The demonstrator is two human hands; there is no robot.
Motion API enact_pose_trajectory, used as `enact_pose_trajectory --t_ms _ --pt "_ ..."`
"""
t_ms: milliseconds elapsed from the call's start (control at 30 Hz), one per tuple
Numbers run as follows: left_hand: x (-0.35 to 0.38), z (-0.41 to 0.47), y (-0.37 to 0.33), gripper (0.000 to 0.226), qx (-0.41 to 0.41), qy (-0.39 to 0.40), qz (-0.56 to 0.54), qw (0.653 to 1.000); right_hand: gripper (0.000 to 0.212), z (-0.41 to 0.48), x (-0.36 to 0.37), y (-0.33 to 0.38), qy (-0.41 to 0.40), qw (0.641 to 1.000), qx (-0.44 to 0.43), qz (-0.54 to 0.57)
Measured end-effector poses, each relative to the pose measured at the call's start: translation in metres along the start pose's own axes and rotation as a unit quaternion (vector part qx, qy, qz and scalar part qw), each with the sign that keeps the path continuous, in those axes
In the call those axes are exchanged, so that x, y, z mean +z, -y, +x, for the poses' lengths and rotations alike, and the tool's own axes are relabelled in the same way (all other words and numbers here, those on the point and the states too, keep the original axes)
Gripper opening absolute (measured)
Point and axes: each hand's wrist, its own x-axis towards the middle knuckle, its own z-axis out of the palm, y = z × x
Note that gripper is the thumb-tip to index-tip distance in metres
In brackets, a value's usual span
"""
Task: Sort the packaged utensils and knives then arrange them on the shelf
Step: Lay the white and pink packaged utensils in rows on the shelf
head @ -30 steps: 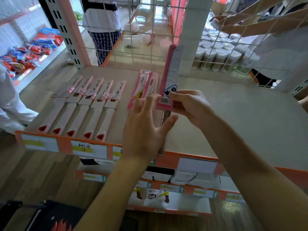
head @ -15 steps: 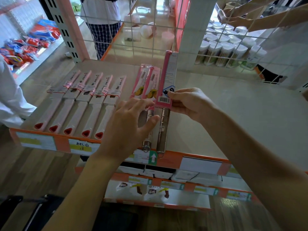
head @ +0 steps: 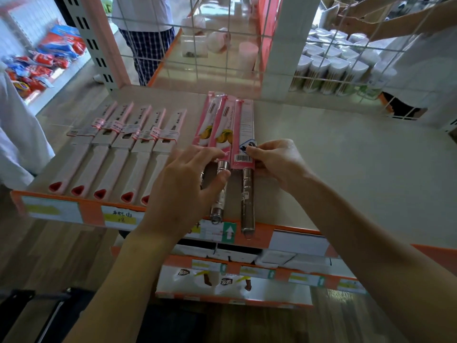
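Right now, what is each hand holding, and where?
Right hand pinches the rightmost pink knife package at its barcode end. Left hand rests on the neighbouring package's steel handle.

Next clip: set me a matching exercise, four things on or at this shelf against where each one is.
Things:
1. pale knife packs
2. barcode pack
3. left hand
4. white cups

Places:
A. behind the wire grid, far right
B. pinched by the right hand
C. row on the shelf's left part
D. resting on the middle steel-handled pack

Pairs: 1-C, 2-B, 3-D, 4-A
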Motion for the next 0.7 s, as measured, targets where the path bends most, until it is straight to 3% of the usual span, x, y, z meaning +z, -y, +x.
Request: enact_pose_trajectory --t_ms 167,467,700 --pt "0.0031 -0.0013 -0.0014 0.043 0.009 0.011 0.007 1.0 0.018 0.008 0.0052 -0.0015 -0.068 0.997 -0.019 -0.013" --pt "0.003 -0.0041 -0.0055 0.036 0.018 0.012 0.009 1.0 0.012 0.0024 0.004 0.0048 -0.022 0.999 -0.012 0.045" --pt "-0.0013 -0.0048 -0.0053 0.035 0.003 0.02 -0.016 1.0 0.011 0.0 0.0032 0.005 0.0 1.0 -0.019 0.025"
